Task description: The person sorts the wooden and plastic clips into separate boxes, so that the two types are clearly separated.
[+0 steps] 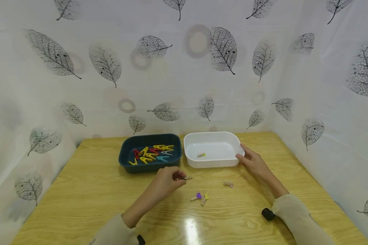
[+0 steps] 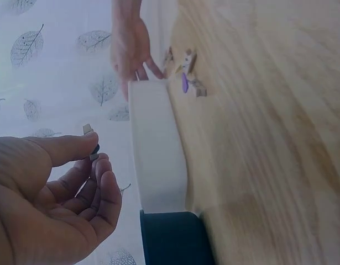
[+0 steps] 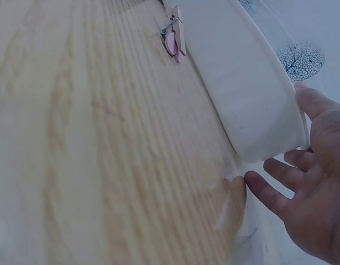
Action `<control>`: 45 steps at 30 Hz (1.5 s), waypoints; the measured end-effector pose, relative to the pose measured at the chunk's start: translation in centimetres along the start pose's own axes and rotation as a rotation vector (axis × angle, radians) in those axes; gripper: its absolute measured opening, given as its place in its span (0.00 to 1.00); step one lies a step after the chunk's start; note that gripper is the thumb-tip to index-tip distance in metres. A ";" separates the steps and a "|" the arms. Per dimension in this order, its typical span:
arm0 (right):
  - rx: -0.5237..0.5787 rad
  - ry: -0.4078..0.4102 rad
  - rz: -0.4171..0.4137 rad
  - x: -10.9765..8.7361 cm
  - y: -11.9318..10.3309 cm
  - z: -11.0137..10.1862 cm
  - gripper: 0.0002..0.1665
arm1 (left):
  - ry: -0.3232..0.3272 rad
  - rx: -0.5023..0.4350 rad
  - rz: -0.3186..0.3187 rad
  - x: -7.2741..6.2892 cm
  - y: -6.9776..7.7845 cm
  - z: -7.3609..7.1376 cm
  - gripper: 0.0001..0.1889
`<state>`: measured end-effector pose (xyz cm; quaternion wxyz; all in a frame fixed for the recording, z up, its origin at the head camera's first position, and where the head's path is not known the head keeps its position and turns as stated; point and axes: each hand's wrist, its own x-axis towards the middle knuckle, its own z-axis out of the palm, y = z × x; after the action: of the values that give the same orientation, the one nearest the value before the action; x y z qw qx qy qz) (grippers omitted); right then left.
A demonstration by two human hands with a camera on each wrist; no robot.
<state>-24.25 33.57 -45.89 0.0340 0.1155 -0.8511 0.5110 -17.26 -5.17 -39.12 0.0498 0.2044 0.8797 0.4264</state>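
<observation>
My left hand [image 1: 167,183] pinches a small wooden clothespin [image 1: 188,178] between thumb and fingertips, above the table in front of the two tubs. In the left wrist view the pinched clothespin [image 2: 93,144] shows a dark spot at its middle. At the right end of the white tub [image 1: 213,163], my right hand [image 1: 259,167] holds the rim, thumb at the near corner and fingers along the end wall. One clothespin with a yellow decoration [image 1: 201,155] lies inside that tub. On the table are clothespins with a purple heart [image 1: 195,197], a yellow piece [image 1: 204,200] and a pink piece [image 1: 228,184].
A dark teal tub [image 1: 147,167] stands left of the white one, close beside it. It contains several plastic clothespins [image 1: 150,156] in yellow, red and blue-grey. Leaf-printed curtain [image 1: 178,81] surrounds the wooden table [image 1: 89,190] at the back and sides.
</observation>
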 end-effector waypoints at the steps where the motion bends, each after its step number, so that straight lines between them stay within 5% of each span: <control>1: 0.001 0.000 0.001 0.0 0.0 0.0 0.43 | 0.007 -0.005 0.000 0.2 0.1 0.0 0.02; 18: 0.004 0.001 0.009 -0.1 -0.1 0.0 0.43 | 0.091 -0.018 0.008 3.7 2.0 0.3 0.03; 27: 0.030 0.004 0.005 0.0 -0.2 0.1 0.43 | 0.099 -0.007 -0.004 5.2 2.1 0.8 0.04; 45: 0.029 0.002 -0.003 -0.1 0.1 0.0 0.43 | 0.212 -0.014 -0.021 8.8 2.3 1.9 0.05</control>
<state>-24.22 33.59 -45.98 0.0339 0.1169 -0.8434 0.5233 -24.01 1.04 -37.78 -0.0375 0.1484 0.8793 0.4511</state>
